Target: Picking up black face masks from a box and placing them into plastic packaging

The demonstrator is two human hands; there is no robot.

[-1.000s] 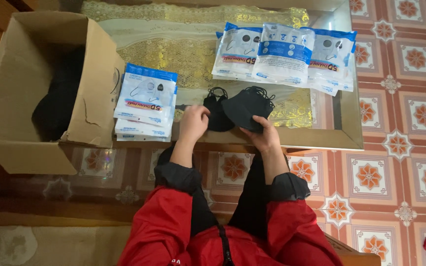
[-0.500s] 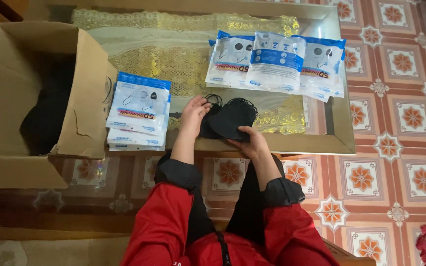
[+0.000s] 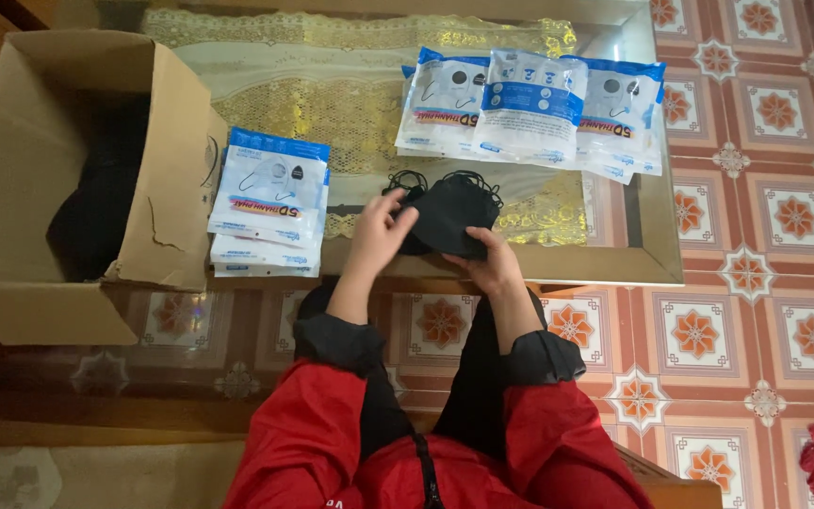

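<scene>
- At the table's (image 3: 652,273) near edge, both hands meet over a small pile of black masks (image 3: 452,212), close to the body where they are easy to handle.
- The right hand (image 3: 494,266) grips the pile's near edge, thumb on top, fingers curled beneath.
- The left hand (image 3: 376,236) lies half open on the pile's left side, fingertips touching the fabric; ear loops spill out beyond them.
- The packets (image 3: 270,203) sit stacked just left of the hands, more packets (image 3: 531,108) fanned out behind the masks, all within reach.
- A box (image 3: 21,188) stands open further left, dark contents inside.
</scene>
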